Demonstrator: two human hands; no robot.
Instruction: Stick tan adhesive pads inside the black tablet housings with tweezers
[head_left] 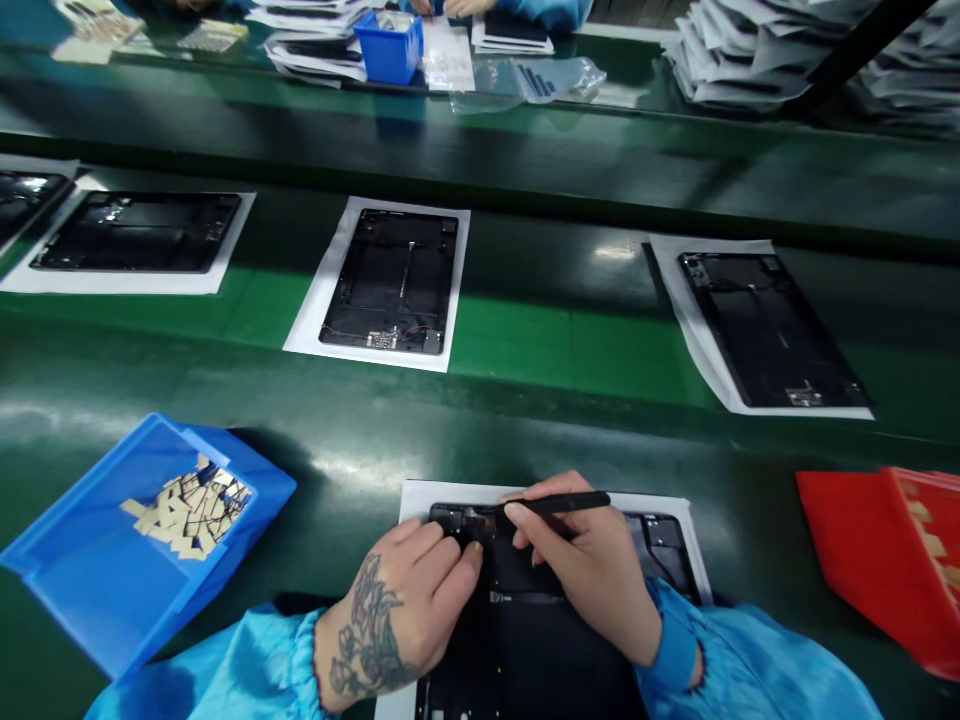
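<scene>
An opened black tablet housing (555, 640) lies in front of me on a white sheet (472, 492). My right hand (592, 560) grips black tweezers (562, 503) over its upper part, the tip pointing left toward the top edge. Next to that tip, my left hand (412, 605) rests on the housing's upper left corner with its fingers curled. Whether a small part is pinched between those fingers is hidden. Left of my hands, a blue bin (97, 560) holds small cream-coloured strips (191, 508) with dark pieces among them.
A red bin (847, 540) stands at the right. Beyond, a green conveyor (555, 335) carries several open tablet housings on white sheets, one (394, 280) at centre and one (772, 325) at right. Across it are paper stacks, a small blue box (390, 45) and another person's hands (454, 8).
</scene>
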